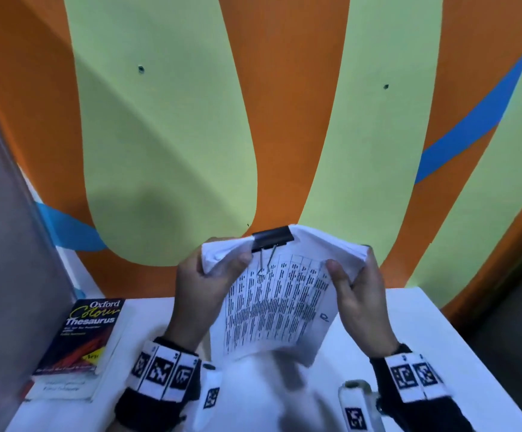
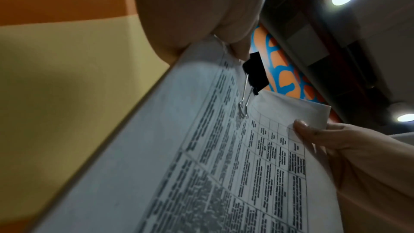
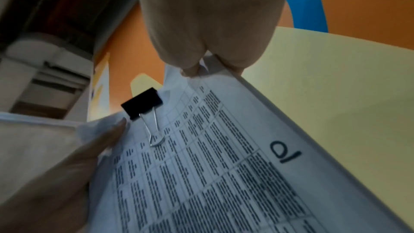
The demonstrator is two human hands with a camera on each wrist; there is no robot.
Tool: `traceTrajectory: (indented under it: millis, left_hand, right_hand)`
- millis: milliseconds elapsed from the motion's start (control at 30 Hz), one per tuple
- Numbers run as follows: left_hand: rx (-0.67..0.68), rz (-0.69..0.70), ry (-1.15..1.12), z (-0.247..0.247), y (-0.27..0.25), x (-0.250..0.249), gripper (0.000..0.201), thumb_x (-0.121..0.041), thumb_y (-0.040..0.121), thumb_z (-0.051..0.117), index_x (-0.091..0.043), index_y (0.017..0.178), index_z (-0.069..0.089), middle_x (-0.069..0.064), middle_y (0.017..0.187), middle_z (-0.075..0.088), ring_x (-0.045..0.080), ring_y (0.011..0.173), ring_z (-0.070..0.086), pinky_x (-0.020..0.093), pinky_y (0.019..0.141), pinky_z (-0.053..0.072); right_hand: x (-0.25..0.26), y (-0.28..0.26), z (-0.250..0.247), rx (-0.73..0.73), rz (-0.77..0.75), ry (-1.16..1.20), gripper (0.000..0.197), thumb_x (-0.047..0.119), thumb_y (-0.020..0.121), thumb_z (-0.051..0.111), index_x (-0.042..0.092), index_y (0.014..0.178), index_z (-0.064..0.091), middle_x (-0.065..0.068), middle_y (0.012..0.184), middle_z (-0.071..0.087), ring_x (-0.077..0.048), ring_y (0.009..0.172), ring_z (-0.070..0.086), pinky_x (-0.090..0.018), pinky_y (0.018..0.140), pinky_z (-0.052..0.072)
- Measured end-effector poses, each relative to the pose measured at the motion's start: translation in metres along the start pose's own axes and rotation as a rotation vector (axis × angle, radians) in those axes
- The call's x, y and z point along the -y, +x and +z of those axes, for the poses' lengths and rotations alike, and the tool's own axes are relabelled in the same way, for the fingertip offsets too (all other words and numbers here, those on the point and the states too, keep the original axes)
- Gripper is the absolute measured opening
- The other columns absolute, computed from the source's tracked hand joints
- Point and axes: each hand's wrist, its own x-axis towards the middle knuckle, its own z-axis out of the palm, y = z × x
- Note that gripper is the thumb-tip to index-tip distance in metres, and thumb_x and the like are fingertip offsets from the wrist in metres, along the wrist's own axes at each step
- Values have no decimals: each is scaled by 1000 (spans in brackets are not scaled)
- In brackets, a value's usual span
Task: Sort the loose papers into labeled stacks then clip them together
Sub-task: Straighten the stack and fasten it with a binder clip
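Both hands' grip, left hand (image 1: 202,283) and right hand (image 1: 361,296), pinches clipped papers (image 1: 277,304) (raised upright).

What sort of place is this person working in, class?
Probably a school or children's study room: the wall is painted in bold orange, green and blue shapes, an Oxford Colour Thesaurus lies on the white table, and printed papers are being clipped.

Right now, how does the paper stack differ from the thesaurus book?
The paper stack is held in the air by both hands; the thesaurus book lies flat on the white table. The stack is white with printed tables and carries a black binder clip; the book has a dark cover. Both are printed paper.
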Motion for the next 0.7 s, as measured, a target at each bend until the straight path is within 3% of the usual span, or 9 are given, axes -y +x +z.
traceTrajectory:
  millis: [67, 133, 200, 233, 300, 367, 467, 600, 700]
  left_hand:
    - [47, -110, 57, -4, -12, 27, 14, -19, 70, 78, -24, 82, 71, -25, 65, 66, -8, 60, 56, 10, 61, 45]
    - [67, -259, 98, -10, -25, 57, 11, -31, 64, 82, -31, 65, 71, -15, 57, 61, 0, 52, 50, 19, 58, 42]
    - [63, -362, 111, -14, -36, 81, 40, -55, 53, 83, -19, 56, 65, -5, 50, 47, 9, 47, 40, 22, 52, 32]
    - [43, -362, 102, -14, -38, 86, 51, -59, 52, 83, -12, 59, 64, 2, 53, 46, 12, 50, 40, 24, 52, 31]
    - [27, -332, 97, -12, -32, 83, 48, -44, 64, 83, -1, 71, 64, 8, 64, 51, 14, 59, 45, 26, 55, 35]
    - [36, -294, 93, -12, -22, 75, 22, -26, 73, 78, -10, 73, 63, 7, 69, 55, 13, 60, 47, 23, 54, 40]
    - [83, -307, 106, -13, -22, 83, 20, -21, 76, 77, -13, 72, 59, 4, 67, 54, 12, 60, 47, 23, 57, 40]
    - [128, -411, 157, -4, -43, 102, 31, -12, 81, 72, -21, 60, 51, -13, 40, 48, -1, 40, 41, 13, 45, 32]
    - [99, -397, 152, -3, -53, 106, 23, -10, 82, 71, -20, 69, 56, -19, 43, 54, -6, 43, 46, 8, 45, 33]
  right_hand:
    - [-31, -19, 6, 56, 100, -50, 24, 35, 94, 54, 24, 113, 47, -3, 89, 68, -8, 76, 60, -36, 73, 52]
    - [-61, -38, 10, 130, 196, -61, 31, 25, 96, 52, 35, 123, 41, 6, 107, 70, -9, 96, 65, -39, 92, 51]
    - [-79, -49, 12, 160, 239, -100, 41, 9, 98, 48, 37, 127, 37, 18, 112, 68, -6, 107, 64, -38, 97, 50]
    - [-80, -49, 14, 153, 244, -114, 44, 8, 98, 46, 40, 126, 37, 13, 108, 70, -10, 105, 66, -41, 95, 51]
    - [-76, -44, 16, 112, 213, -114, 39, 20, 98, 48, 49, 121, 35, 1, 96, 71, -20, 94, 68, -45, 88, 52]
    - [-70, -37, 16, 78, 170, -86, 23, 51, 92, 46, 57, 110, 34, -11, 87, 67, -32, 87, 64, -49, 81, 50]
    - [-78, -38, 16, 84, 186, -95, 31, 67, 85, 37, 47, 108, 34, -26, 89, 62, -42, 85, 59, -50, 75, 50]
    - [-100, -63, 24, 148, 338, -180, 24, 30, 97, 43, 16, 116, 36, -8, 68, 54, -13, 61, 55, -33, 67, 43]
    - [-106, -74, 22, 148, 407, -212, 14, 12, 99, 46, 11, 110, 39, 2, 59, 43, -4, 52, 46, -34, 64, 40]
